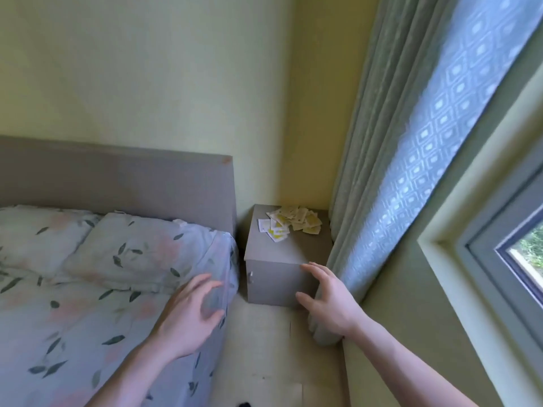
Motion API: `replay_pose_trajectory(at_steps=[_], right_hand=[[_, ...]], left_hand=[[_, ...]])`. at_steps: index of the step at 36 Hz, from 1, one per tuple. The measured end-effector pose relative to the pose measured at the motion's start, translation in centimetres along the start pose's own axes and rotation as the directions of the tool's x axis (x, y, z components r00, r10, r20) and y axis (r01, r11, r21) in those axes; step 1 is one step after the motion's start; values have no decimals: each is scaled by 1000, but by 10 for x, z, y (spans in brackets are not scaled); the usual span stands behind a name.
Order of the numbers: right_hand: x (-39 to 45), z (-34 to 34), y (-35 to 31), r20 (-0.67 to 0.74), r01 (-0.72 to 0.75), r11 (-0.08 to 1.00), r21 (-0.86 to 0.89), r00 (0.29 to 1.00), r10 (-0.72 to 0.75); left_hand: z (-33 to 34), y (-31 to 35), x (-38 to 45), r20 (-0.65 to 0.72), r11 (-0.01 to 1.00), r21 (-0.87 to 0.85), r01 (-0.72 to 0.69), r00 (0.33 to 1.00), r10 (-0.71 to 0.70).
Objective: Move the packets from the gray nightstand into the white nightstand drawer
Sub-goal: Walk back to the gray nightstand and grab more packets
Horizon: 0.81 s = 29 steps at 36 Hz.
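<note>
A gray nightstand (266,254) stands in the corner between the bed and the curtain. On its top, toward the back, lies a loose pile of several small white and yellow packets (289,223). My left hand (192,314) hovers open over the bed's corner, fingers spread, empty. My right hand (327,299) is open in front of the nightstand's right front edge, fingers apart and holding nothing. Both hands are short of the packets. No white nightstand is in view.
The bed (97,292) with a leaf-patterned cover and a gray headboard (117,177) fills the left. A gray-green curtain (379,177) hangs right of the nightstand, beside a window (517,245). A narrow strip of pale floor (264,348) runs between bed and wall.
</note>
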State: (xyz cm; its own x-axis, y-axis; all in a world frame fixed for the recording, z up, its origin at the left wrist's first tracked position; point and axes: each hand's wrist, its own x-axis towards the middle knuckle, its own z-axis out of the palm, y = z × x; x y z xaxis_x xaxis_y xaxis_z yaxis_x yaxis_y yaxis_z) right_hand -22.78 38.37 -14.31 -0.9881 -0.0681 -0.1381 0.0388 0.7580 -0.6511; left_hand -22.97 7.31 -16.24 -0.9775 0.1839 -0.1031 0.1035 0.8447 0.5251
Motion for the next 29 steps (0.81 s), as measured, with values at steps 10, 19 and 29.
replay_pose_trajectory(at_steps=[10,19,29], right_hand=[[134,-40,30,-87,-126,992,25,988,127],[279,-55,81,-25,-198,977,73,979,200],[448,-61,169,146,-377,912,160,923,356]], left_hand=[[-11,23,200,119,994,15,-111,987,108],[27,33,355,205,996,5,-91,975,89],[81,30,501,327,969,-98,227,927,-184]])
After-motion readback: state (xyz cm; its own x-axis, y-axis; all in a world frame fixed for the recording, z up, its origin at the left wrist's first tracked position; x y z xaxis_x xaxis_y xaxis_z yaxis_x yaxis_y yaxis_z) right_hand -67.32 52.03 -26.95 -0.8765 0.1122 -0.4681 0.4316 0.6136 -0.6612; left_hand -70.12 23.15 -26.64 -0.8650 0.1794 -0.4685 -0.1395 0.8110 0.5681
